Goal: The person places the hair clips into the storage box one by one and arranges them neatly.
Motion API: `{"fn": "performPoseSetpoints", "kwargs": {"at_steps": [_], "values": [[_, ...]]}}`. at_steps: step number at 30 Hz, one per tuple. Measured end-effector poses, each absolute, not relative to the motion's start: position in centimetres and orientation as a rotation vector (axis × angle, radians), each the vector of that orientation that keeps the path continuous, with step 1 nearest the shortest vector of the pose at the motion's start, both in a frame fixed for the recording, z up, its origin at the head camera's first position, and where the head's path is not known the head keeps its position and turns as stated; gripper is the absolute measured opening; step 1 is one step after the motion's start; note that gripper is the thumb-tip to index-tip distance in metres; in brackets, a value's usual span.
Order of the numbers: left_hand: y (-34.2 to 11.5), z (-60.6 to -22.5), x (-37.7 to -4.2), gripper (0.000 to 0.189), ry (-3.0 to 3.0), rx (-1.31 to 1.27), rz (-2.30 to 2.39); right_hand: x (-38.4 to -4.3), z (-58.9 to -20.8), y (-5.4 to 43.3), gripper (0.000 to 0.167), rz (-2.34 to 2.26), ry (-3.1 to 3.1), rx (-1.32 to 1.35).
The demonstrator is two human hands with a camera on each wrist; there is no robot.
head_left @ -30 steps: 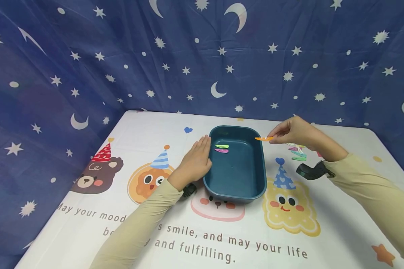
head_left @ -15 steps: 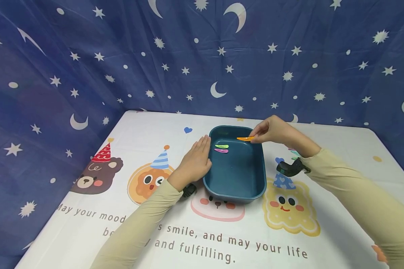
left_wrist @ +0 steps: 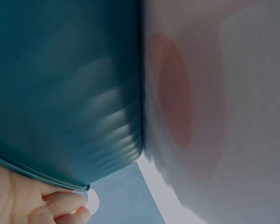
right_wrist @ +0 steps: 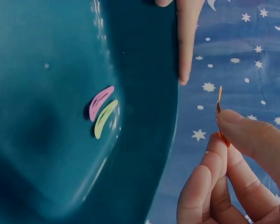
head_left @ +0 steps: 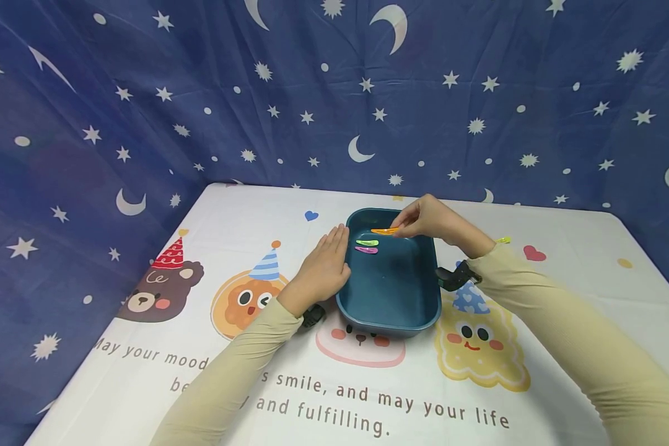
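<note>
My right hand (head_left: 426, 220) pinches an orange hair clip (head_left: 384, 231) between thumb and fingertips, over the far end of a dark teal basin (head_left: 390, 325). Inside the basin, near its left wall, lie a yellow-green hair clip (head_left: 367, 243) and a pink hair clip (head_left: 366, 250) side by side. The right wrist view shows the orange clip (right_wrist: 220, 116) edge-on, with the pink clip (right_wrist: 101, 102) and yellow-green clip (right_wrist: 106, 119) on the basin floor. My left hand (head_left: 324, 266) rests with extended fingers along the basin's left rim.
A yellow hair clip (head_left: 503, 240) peeks out behind my right sleeve on the white printed tablecloth (head_left: 435, 412). A blue star-patterned curtain (head_left: 312, 93) hangs behind the table. Black wrist straps (head_left: 458, 277) sit on both forearms.
My right hand has carried the orange hair clip leftward from beyond the basin's right rim to over its far left part. Its sleeve now covers most clips on the right. The left hand stays put.
</note>
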State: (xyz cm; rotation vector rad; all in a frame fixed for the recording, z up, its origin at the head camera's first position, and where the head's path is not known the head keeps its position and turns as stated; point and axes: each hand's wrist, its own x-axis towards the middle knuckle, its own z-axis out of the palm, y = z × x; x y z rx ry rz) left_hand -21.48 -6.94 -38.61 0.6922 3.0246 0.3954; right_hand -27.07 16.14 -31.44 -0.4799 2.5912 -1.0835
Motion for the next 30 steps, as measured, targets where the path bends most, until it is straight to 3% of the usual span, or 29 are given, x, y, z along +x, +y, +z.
{"fn": "performPoseSetpoints", "kwargs": {"at_steps": [30], "values": [[-7.1,-38.7,-21.6,0.065,3.027,0.704,0.376,-28.4,-35.9,12.6,0.017,-1.084,2.587,-0.408]]}}
